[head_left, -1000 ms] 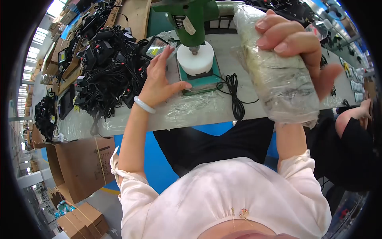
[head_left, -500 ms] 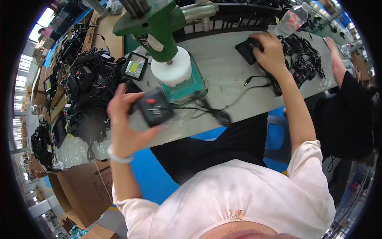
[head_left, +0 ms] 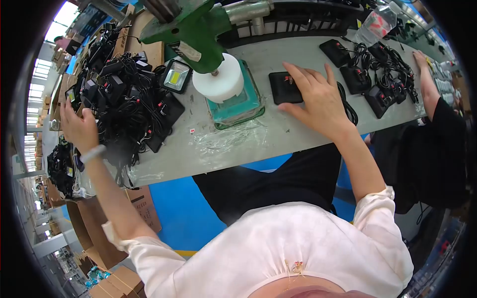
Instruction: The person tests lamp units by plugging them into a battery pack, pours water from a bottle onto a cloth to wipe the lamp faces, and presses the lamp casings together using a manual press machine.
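Observation:
My right hand [head_left: 318,102] is spread over a flat black box [head_left: 284,89] with a small red part on top, just right of the press. Thumb and fingers lie around the box's right side without closing on it; whether they touch it I cannot tell. A coiled black cable [head_left: 349,110] runs beside that hand. Far to the left, my left hand [head_left: 79,128] has its fingers apart at the edge of a heap of black corded boxes [head_left: 119,104]. An LED floodlight [head_left: 176,76] with a yellow square rests between the heap and the press.
A green press [head_left: 198,37] with a white round head [head_left: 218,79] stands over a teal pad [head_left: 238,107]. More corded black boxes [head_left: 355,79] lie at the right, near a plastic bottle [head_left: 377,22]. Another person's arm [head_left: 428,82] rests at the right. Cardboard boxes [head_left: 94,233] stand below left.
My left hand has moved left to the heap, away from the black box it was at. My right hand has shifted left and spread; a black box now lies beside the press.

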The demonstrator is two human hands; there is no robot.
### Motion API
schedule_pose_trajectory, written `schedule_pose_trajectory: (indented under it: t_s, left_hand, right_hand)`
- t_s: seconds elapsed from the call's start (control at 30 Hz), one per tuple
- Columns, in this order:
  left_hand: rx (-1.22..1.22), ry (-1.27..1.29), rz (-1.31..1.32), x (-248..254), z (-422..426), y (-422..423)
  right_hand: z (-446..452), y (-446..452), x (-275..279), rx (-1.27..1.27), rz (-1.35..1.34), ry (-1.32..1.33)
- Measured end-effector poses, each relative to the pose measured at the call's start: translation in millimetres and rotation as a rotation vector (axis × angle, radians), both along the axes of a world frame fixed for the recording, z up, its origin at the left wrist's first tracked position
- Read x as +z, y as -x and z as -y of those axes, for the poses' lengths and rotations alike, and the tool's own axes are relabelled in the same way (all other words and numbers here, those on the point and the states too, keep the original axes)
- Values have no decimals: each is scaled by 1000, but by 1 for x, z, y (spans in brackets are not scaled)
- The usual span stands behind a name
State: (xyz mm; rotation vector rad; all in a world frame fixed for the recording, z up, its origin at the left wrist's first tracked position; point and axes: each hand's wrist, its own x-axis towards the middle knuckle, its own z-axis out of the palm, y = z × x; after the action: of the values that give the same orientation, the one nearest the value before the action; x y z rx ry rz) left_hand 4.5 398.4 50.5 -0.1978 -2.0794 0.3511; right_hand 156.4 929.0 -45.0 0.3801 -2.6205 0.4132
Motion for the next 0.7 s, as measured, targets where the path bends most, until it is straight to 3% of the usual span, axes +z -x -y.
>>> schedule_pose_trajectory:
  t_s: [0.07, 0.1, 0.13, 0.2, 0.23, 0.37, 0.5, 0.6, 0.7]
  left_hand:
    - [-356, -238, 24, -5, -120, -69]
    - [-545, -223, 46, -15, -166, -91]
    - [-767, -268, 234, -29, -207, -113]
    - [-957, -252, 606, -61, -274, -140]
    - [-958, -200, 735, -68, -304, -141]
    - [-822, -128, 797, -112, -350, -114]
    - [-893, -229, 1005, -105, -346, -112]
    - [-954, -382, 846, -87, -321, -143]
    - [-847, -443, 832, -78, -276, -160]
  right_hand:
    - [-9, -1, -6, 19, 60, -61]
    - [-12, -6, -9, 24, 98, -93]
    - [-13, -11, -9, 29, 110, -74]
    - [-14, -17, -7, 52, 112, -46]
    - [-15, -23, -5, 50, 77, -6]
    - [-34, -40, -9, -10, -15, 107]
    - [-36, -46, -11, -26, -29, 147]
    - [-19, -53, -7, 130, 44, 276]
    - [14, -51, -13, 268, 60, 432]
